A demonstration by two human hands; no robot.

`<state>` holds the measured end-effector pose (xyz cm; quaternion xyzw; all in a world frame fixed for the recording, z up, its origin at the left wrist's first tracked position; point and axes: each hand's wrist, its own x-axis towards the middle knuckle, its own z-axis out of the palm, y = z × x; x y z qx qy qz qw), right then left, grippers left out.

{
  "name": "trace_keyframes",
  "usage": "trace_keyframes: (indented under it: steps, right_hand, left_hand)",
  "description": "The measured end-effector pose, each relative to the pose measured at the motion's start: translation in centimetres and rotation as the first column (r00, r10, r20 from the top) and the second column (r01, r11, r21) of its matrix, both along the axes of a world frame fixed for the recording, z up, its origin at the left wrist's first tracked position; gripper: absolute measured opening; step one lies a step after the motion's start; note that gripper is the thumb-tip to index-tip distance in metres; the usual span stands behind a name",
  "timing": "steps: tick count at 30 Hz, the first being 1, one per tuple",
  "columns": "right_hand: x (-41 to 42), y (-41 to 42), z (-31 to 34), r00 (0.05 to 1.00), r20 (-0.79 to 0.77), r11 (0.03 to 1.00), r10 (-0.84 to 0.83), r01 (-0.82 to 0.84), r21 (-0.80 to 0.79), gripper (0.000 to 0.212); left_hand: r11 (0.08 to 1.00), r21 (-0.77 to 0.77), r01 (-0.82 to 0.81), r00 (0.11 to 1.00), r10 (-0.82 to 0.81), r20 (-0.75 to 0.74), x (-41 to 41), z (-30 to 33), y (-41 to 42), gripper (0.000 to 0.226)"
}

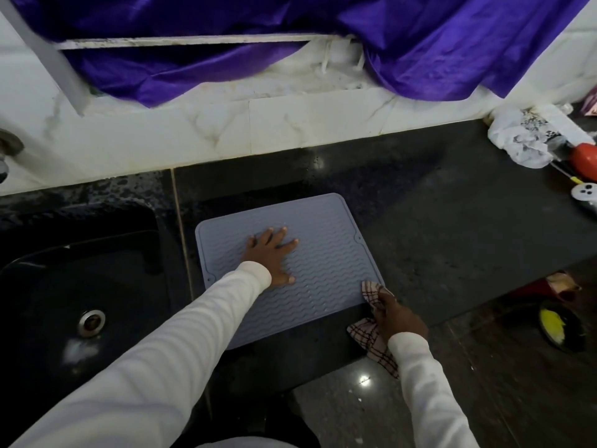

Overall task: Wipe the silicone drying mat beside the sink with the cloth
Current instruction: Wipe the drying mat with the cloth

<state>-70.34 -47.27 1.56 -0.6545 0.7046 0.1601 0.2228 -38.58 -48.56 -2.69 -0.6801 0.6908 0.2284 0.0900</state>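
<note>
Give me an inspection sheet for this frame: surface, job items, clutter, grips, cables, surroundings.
Surface: dark stone counter, wet speckles near the wall; black sink set in at its left.
Job items: grey ribbed drying mat lies flat beside the sink; checked cloth bunched at the mat's near right corner.
Clutter: crumpled white plastic bag, a red item and a small white piece at the far right of the counter.
Grips: left hand flat on the mat, fingers spread; right hand grips the cloth.
Cables: nothing seen.
Surroundings: marble-look wall tiles, purple fabric draped above, a black bowl with something yellow on the floor.
</note>
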Motion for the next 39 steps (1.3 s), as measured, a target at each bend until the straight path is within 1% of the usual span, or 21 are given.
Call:
trace_keyframes:
  steps: [2,4,7,9,12,16,18,20,23,24,26,28,30,32,34,36,37,39]
  right_hand:
    - [0.3,0.4,0.3,1.000,-0.011,1.000,0.012,-0.012,0.007,0.041]
    - [0.4,0.2,0.8,1.000,0.022,1.000,0.011,-0.010,-0.008,0.037]
    - [1.2,-1.9,1.4,0.992,0.120,0.992,-0.040,0.054,-0.114,0.037]
    - [2.4,-3.7,1.1,0.988,0.144,0.985,-0.052,0.074,-0.155,0.036]
    - [3.8,-5.0,0.2,0.995,0.095,0.991,-0.043,0.054,-0.123,0.036]
    - [3.2,-3.1,-1.0,0.993,0.048,0.984,-0.106,0.111,-0.137,0.039]
    - [2.5,-2.0,-1.4,0.991,0.032,0.984,-0.128,0.131,-0.118,0.041]
    - [2.5,-1.5,-1.0,0.993,0.039,0.991,-0.108,0.110,-0.071,0.044]
    - [3.5,-1.0,1.0,0.996,0.087,1.000,-0.018,0.016,0.025,0.053]
    - [4.5,-0.9,1.9,0.993,0.115,0.998,0.037,-0.041,0.037,0.051]
    - [7.1,-0.8,2.8,0.971,0.184,0.987,0.152,-0.159,0.022,0.041]
    - [10.6,-1.2,2.4,0.926,0.308,0.973,0.220,-0.229,-0.006,0.037]
    - [14.5,-1.5,1.4,0.859,0.436,0.958,0.267,-0.287,-0.022,0.037]
    - [18.9,-1.8,0.5,0.803,0.494,0.932,0.334,-0.360,-0.044,0.037]
    - [23.2,-2.0,-0.2,0.766,0.503,0.902,0.399,-0.426,-0.066,0.039]
    - [27.1,-2.4,-0.7,0.746,0.482,0.875,0.460,-0.474,-0.102,0.041]
    - [28.9,-2.6,-0.8,0.737,0.462,0.859,0.493,-0.495,-0.127,0.041]
    - [31.8,-3.1,-1.2,0.718,0.405,0.820,0.565,-0.543,-0.182,0.040]
  left_hand:
    - [1.000,0.004,0.000,1.000,0.000,0.002,-0.1,-0.1,0.0,0.097]
    - [1.000,0.006,0.002,1.000,-0.002,0.007,-0.2,-0.2,0.0,0.096]
    - [1.000,0.001,0.011,1.000,-0.011,0.020,-0.2,-0.3,0.0,0.095]
    - [1.000,0.004,0.015,1.000,-0.015,0.017,-0.1,-0.4,0.0,0.095]
    - [1.000,0.002,0.011,1.000,-0.011,0.006,0.0,-0.4,0.1,0.095]
    - [1.000,0.006,-0.005,1.000,0.005,-0.013,-0.1,-0.2,0.3,0.094]
    - [1.000,0.005,-0.007,1.000,0.008,-0.024,-0.1,-0.2,0.2,0.094]
    - [1.000,-0.015,-0.012,1.000,0.012,-0.014,0.0,-0.6,0.5,0.095]
    - [0.999,-0.040,-0.009,0.999,0.008,-0.031,0.1,-1.1,0.6,0.094]
    - [0.999,-0.051,-0.004,0.999,0.001,-0.053,0.3,-1.2,0.6,0.093]
    - [0.995,-0.099,-0.007,0.989,-0.007,-0.147,1.3,-1.2,0.9,0.086]
    - [0.975,-0.197,-0.102,0.961,0.045,-0.273,3.5,-1.2,1.8,0.074]
    - [0.930,-0.279,-0.237,0.935,0.141,-0.325,6.4,-0.8,3.3,0.063]
    - [0.887,-0.330,-0.324,0.935,0.246,-0.257,9.8,-0.6,5.1,0.062]
    - [0.864,-0.308,-0.398,0.917,0.374,-0.138,12.5,-0.9,6.6,0.063]
    - [0.831,-0.260,-0.491,0.871,0.478,-0.118,14.3,-1.3,7.7,0.066]
    - [0.828,-0.233,-0.511,0.860,0.495,-0.127,15.0,-1.4,8.0,0.067]
    - [0.850,-0.186,-0.493,0.870,0.478,-0.124,16.0,-1.6,8.3,0.070]
